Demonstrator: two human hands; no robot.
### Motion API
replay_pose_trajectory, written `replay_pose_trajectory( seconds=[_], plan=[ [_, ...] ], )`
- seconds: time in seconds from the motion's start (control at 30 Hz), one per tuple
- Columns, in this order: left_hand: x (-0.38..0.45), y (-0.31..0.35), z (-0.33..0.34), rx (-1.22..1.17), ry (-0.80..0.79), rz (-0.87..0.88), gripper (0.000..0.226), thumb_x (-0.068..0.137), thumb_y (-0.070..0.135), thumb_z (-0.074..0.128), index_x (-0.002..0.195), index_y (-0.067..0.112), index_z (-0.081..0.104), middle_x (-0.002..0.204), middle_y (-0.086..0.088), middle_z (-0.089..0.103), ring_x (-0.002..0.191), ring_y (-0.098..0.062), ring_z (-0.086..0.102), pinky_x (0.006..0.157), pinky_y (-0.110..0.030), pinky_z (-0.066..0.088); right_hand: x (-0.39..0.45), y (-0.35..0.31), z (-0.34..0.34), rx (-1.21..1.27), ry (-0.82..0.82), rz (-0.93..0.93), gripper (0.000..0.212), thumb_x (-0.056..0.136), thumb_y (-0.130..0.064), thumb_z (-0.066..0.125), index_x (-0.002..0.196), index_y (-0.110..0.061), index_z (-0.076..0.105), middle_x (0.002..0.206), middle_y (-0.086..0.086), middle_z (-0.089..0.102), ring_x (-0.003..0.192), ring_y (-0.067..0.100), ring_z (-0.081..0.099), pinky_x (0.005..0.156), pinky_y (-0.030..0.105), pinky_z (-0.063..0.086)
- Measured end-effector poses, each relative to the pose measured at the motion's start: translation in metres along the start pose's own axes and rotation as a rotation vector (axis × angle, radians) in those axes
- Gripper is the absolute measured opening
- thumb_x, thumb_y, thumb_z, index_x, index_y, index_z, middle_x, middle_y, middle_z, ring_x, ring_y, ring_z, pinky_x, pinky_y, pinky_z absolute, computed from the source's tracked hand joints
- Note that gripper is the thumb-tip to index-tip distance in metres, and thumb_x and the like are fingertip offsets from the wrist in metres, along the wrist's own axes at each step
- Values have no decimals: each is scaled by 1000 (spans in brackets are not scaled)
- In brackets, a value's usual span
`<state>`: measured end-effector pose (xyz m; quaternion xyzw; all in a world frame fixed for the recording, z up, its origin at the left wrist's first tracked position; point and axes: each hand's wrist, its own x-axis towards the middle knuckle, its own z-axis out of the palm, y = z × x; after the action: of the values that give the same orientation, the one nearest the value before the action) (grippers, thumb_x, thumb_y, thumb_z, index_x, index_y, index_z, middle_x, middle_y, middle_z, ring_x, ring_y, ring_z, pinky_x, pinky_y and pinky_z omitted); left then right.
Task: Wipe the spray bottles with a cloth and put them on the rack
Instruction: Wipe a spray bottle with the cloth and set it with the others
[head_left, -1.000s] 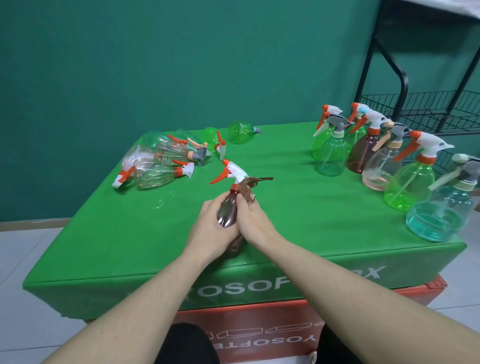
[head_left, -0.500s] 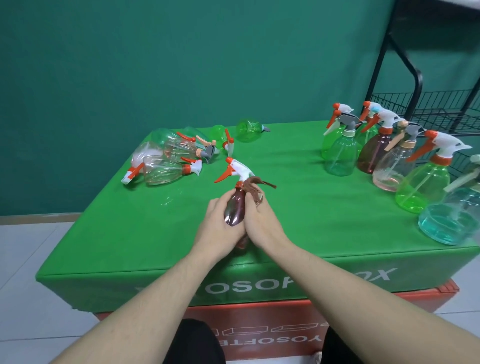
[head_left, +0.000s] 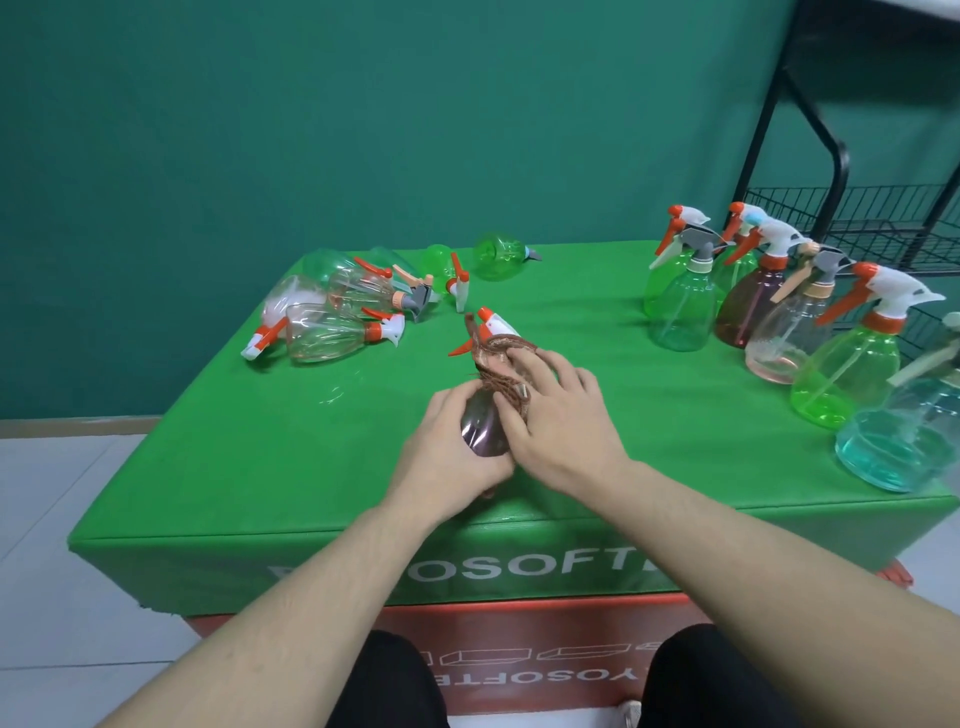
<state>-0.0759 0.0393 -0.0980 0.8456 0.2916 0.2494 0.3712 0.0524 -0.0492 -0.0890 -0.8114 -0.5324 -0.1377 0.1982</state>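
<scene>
My left hand (head_left: 451, 451) grips the body of a dark brown spray bottle (head_left: 483, 428) held tilted above the green table (head_left: 311, 457); its white and orange trigger head (head_left: 488, 330) points away from me. My right hand (head_left: 558, 415) presses a brown cloth (head_left: 501, 371) around the bottle's neck and shoulder, fingers spread over it. Several clear and green bottles (head_left: 332, 312) lie on their sides at the table's back left. Several upright bottles (head_left: 779, 322) stand at the right. The black wire rack (head_left: 857, 223) is behind them, at the far right.
A teal wall runs behind the table. A red crate (head_left: 519, 654) sits under the table's front edge. White floor tiles show at the left. My knees in dark trousers are at the bottom of the view.
My right hand has slid the cloth up from the bottle's side onto its neck and shoulder, with fingers now spread. The left hand keeps its grip on the body.
</scene>
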Motion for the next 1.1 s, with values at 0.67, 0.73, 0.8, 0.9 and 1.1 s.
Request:
replay_pose_trajectory(
  seconds=[0.67,0.73,0.8,0.9,1.1],
  plan=[
    [8,14,13,228,-48,-6,74,80,45,81,142,26,46,125,6,55,107,-16,57,93,-32,49,17,27,-2,-38,-108,-54,70,92,-46,10,124,-21,67,135,-5,63,128,23,47,112,38,28],
    [9,13,12,162,-29,-50,71,78,46,81,138,26,50,121,8,57,105,-15,59,91,-30,50,8,27,-1,65,-140,-38,63,97,-45,14,144,-30,53,151,-10,50,145,17,34,123,40,16],
    [12,9,11,66,4,-103,71,73,49,82,134,26,53,121,7,64,106,-15,63,95,-34,52,-2,26,2,209,-189,-10,54,103,-40,19,155,-37,36,160,-17,35,153,9,18,127,41,4],
    [11,3,8,-51,35,-176,68,79,43,84,136,26,51,122,9,65,108,-13,62,92,-28,47,-21,20,4,475,-237,34,48,110,-29,30,157,-35,29,159,-21,30,148,-1,22,123,19,3],
    [8,-3,2,-130,16,-179,86,81,51,81,153,29,39,147,6,55,132,-14,54,108,-30,41,-35,7,10,748,-252,174,48,111,-27,32,159,-30,26,156,-24,24,145,-9,17,110,-2,3]
  ],
)
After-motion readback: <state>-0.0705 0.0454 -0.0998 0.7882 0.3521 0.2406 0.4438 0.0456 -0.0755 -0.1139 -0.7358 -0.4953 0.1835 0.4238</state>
